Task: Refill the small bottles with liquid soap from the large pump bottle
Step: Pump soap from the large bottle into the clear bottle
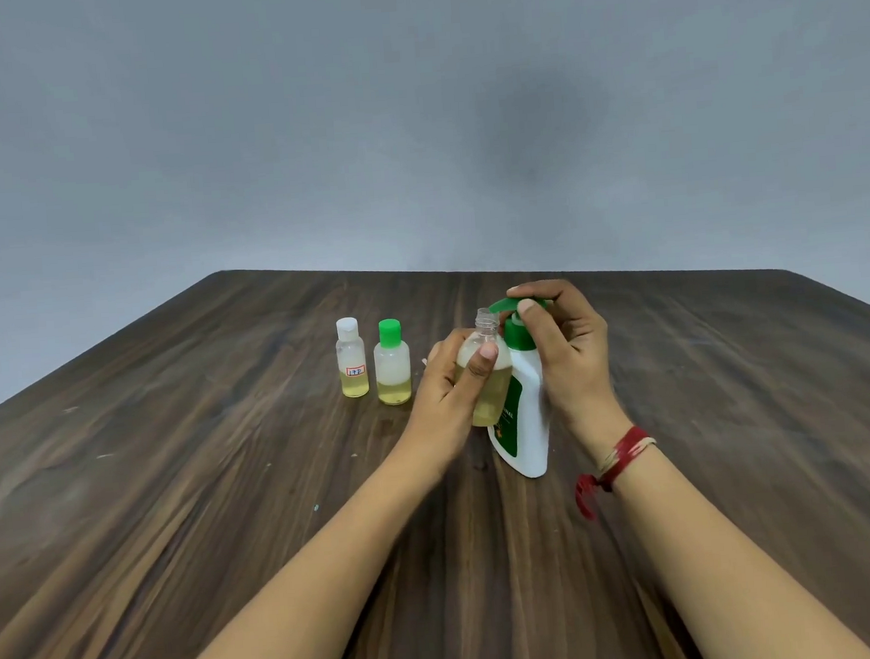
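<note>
A large white pump bottle (527, 425) with a green label and green pump head (506, 306) stands on the wooden table. My right hand (566, 351) curls over the pump head, thumb on top of it. My left hand (452, 384) grips an uncapped small clear bottle (487, 372) partly filled with yellow liquid. Its open neck sits just under the pump spout. Two more small bottles stand to the left: one with a white cap (351, 358) and one with a green cap (392, 361). Both hold a little yellow liquid.
The dark wooden table (228, 498) stretches wide around the bottles; its far edge meets a plain grey wall. A red thread band (617, 458) circles my right wrist. A small white object (425, 362) peeks out behind my left hand.
</note>
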Available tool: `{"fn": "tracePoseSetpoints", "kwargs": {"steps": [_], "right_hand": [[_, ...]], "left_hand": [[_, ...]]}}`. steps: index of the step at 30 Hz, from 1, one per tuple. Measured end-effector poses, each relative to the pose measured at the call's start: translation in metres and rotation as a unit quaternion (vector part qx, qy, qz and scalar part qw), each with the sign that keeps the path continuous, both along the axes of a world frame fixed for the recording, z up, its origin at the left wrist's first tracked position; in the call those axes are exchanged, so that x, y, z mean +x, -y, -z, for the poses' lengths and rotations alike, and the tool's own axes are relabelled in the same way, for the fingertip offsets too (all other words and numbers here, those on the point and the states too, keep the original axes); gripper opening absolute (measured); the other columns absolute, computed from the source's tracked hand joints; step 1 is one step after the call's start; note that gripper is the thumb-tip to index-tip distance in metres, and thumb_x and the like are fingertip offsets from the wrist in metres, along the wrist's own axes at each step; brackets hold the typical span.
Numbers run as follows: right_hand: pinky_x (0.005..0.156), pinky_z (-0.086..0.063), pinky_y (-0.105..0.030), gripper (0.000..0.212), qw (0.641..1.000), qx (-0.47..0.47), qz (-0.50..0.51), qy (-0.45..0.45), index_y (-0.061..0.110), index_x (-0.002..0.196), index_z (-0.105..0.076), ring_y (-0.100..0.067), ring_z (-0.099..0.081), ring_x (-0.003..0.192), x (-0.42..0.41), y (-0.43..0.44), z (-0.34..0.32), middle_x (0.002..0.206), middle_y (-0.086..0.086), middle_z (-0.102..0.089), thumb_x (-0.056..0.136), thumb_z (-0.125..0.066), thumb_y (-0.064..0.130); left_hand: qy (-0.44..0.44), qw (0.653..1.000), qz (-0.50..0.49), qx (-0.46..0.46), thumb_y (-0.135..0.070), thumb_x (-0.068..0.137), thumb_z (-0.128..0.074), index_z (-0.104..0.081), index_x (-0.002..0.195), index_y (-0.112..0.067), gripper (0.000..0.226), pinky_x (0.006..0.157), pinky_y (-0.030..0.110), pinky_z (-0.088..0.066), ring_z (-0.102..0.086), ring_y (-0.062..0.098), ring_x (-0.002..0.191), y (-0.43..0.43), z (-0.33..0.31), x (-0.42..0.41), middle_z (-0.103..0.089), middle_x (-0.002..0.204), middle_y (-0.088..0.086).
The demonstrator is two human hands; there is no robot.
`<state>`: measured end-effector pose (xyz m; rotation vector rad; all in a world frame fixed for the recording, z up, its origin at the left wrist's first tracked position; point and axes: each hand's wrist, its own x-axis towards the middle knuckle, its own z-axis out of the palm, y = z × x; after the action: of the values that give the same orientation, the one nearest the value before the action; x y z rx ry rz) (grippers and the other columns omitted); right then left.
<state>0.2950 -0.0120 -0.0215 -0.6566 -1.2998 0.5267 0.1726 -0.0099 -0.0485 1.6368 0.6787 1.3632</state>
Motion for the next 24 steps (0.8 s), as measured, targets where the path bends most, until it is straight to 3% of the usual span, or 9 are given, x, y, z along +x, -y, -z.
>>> {"fn": "tracePoseSetpoints", "kwargs": {"steps": [3, 7, 17, 24], "right_hand": [[0.072, -0.052, -0.023, 0.015, 1.0, 0.0, -0.001, -0.003, 0.02, 0.095, -0.066, -0.017, -0.066, 0.082, 0.0003, -0.0001, 0.0008, 0.09, -0.001, -0.07, 0.085, -0.057, 0.028], [0.076, -0.053, -0.024, 0.015, 1.0, -0.008, -0.004, -0.003, 0.018, 0.103, -0.066, -0.02, -0.066, 0.091, 0.0015, 0.0007, 0.0012, 0.105, -0.015, -0.068, 0.092, -0.056, 0.02], [0.071, -0.052, -0.023, 0.017, 1.0, -0.002, 0.001, -0.009, 0.02, 0.093, -0.067, -0.014, -0.065, 0.081, -0.0002, 0.0004, -0.0002, 0.087, 0.001, -0.069, 0.083, -0.056, 0.029], [0.077, -0.054, -0.028, 0.013, 1.0, -0.002, -0.002, -0.009, 0.022, 0.101, -0.067, -0.019, -0.066, 0.089, 0.0003, 0.0015, 0.0012, 0.101, -0.014, -0.069, 0.091, -0.058, 0.023]], "left_hand": [[0.004, 1.0, 0.0, 0.003, -0.081, 0.072, -0.051, -0.061, 0.091, -0.042, 0.045, 0.084, 0.033, -0.044, -0.053, 0.023, 0.1, 0.0005, -0.0008, -0.0001, -0.061, 0.096, -0.003], [0.003, 1.0, 0.003, 0.004, -0.081, 0.072, -0.052, -0.062, 0.09, -0.042, 0.044, 0.085, 0.035, -0.046, -0.054, 0.025, 0.1, -0.0001, -0.0002, 0.0001, -0.062, 0.095, -0.004], [0.0, 1.0, 0.006, 0.003, -0.081, 0.072, -0.052, -0.061, 0.09, -0.044, 0.042, 0.085, 0.037, -0.046, -0.053, 0.022, 0.099, 0.0011, -0.0005, -0.001, -0.061, 0.095, -0.003], [-0.003, 1.0, 0.001, 0.006, -0.08, 0.073, -0.051, -0.061, 0.091, -0.043, 0.042, 0.087, 0.04, -0.047, -0.056, 0.03, 0.103, 0.0012, -0.0004, -0.0007, -0.063, 0.099, 0.003]]}}
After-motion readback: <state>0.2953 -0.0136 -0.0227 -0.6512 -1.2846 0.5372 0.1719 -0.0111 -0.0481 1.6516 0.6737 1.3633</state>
